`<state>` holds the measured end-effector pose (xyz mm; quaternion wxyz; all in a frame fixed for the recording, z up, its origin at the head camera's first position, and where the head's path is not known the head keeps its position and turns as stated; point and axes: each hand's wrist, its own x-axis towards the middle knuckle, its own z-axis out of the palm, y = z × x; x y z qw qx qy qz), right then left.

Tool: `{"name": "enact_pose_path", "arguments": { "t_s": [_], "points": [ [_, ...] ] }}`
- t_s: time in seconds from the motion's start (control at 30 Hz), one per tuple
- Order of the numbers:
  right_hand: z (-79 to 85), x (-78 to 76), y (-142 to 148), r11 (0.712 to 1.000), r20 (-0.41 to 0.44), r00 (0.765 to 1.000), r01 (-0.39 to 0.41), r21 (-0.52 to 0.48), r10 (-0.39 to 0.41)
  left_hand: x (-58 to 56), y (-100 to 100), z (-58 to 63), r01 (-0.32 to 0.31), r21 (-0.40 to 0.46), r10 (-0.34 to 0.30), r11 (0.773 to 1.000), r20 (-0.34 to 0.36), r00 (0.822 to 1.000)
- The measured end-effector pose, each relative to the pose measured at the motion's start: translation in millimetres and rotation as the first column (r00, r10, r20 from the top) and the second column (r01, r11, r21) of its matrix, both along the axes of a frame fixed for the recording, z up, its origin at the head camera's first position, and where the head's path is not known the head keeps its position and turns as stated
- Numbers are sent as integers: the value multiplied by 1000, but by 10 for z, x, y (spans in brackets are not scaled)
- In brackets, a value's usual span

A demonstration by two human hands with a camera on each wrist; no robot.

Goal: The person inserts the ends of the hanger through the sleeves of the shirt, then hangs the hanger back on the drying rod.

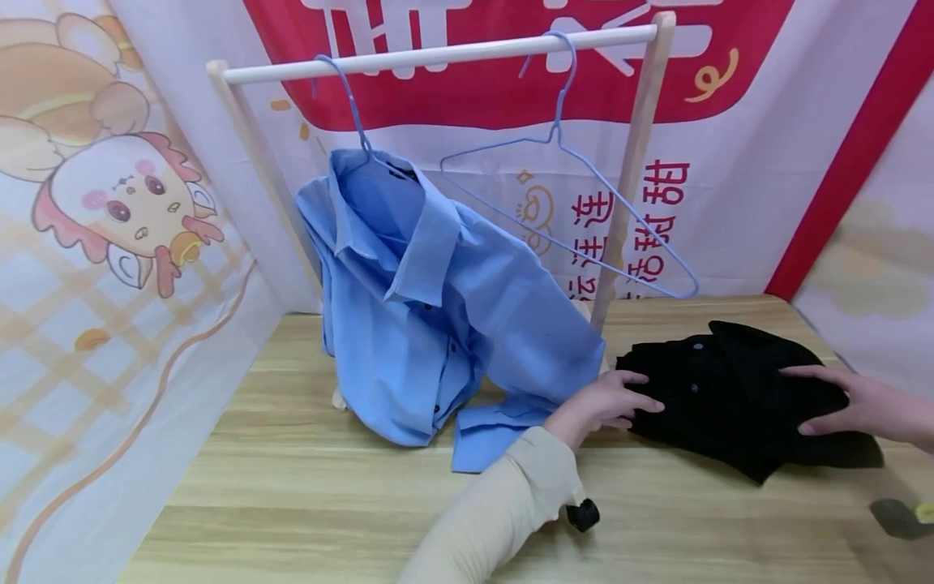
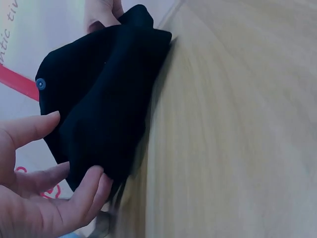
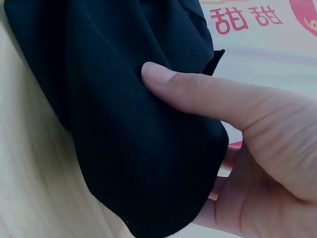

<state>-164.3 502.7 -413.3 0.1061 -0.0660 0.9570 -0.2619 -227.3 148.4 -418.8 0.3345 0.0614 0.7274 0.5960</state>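
Note:
A black buttoned garment (image 1: 737, 397) lies bunched and folded on the table. My left hand (image 1: 609, 401) holds its left edge with spread, slightly bent fingers; in the left wrist view, fingertips (image 2: 96, 176) overlap the dark cloth. At the garment's right end, my right hand (image 1: 861, 401) grips the cloth, thumb (image 3: 161, 82) on top and the other fingers partly hidden behind it. Just left of my left hand, a light blue shirt (image 1: 409, 324) hangs on a blue hanger (image 1: 350, 97), one sleeve reaching the table.
A rack with a white rail (image 1: 452, 55) and wooden posts (image 1: 635, 162) stands behind my hands. A bare blue hanger (image 1: 562, 146) hangs at its right. A black rack foot (image 1: 583, 514) lies below my left wrist. Printed cloth backs the wooden table (image 1: 292, 503).

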Motion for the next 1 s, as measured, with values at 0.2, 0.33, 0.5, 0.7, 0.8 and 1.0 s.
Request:
{"name": "enact_pose_path", "arguments": {
  "t_s": [0.2,0.33,0.5,0.7,0.8,1.0],
  "points": [
    [-10,70,35,997,20,999,27,-67,-26,4,0,49,55,-158,-90,986,-222,971],
    [-2,75,10,994,-49,999,-5,-107,-1,6,33,76,31,-161,-75,986,-275,958],
    [19,58,-103,997,-85,994,-66,-31,63,-10,100,69,24,-136,-60,990,-272,961],
    [-4,58,-199,994,-130,986,-97,55,103,0,221,41,40,-165,-101,985,-380,919],
    [-42,37,-192,992,-202,972,-110,68,122,7,281,36,30,-213,-123,977,-437,891],
    [-152,-29,-170,987,-328,932,-127,102,154,69,400,30,-21,-409,-192,913,-473,860]
  ]
}}
